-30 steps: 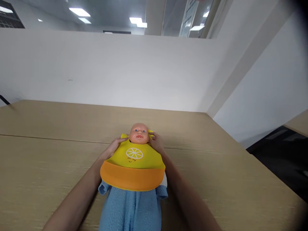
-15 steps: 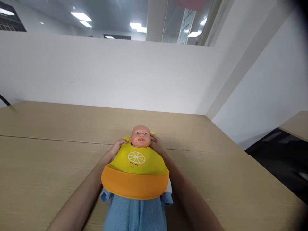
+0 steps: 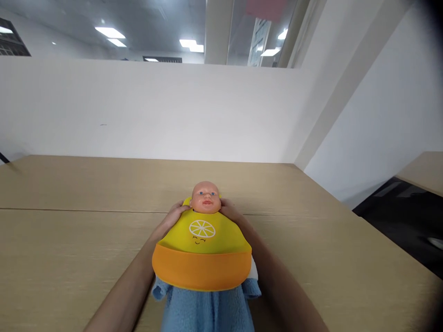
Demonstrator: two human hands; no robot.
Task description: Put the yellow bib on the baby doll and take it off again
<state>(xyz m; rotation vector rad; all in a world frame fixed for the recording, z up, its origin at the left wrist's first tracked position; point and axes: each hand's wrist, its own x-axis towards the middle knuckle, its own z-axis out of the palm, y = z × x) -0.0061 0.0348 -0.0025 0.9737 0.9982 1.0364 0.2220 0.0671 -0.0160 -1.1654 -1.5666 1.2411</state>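
Yellow bib (image 3: 201, 258): your left hand (image 3: 176, 215) pinches its neck strap (image 3: 187, 201) left of the doll (image 3: 206, 196)'s head; your right hand (image 3: 230, 211) sits right, fingertips hidden, can't tell grip. Bib's over the chest, near-centre tabletop (image 3: 86, 244). Draping looks done; closure behind neck hidden, probably pending.

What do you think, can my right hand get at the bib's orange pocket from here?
Probably yes: the right hand is beside the doll's head, its fingertips hidden, and nothing visible covers the front of the orange pocket.
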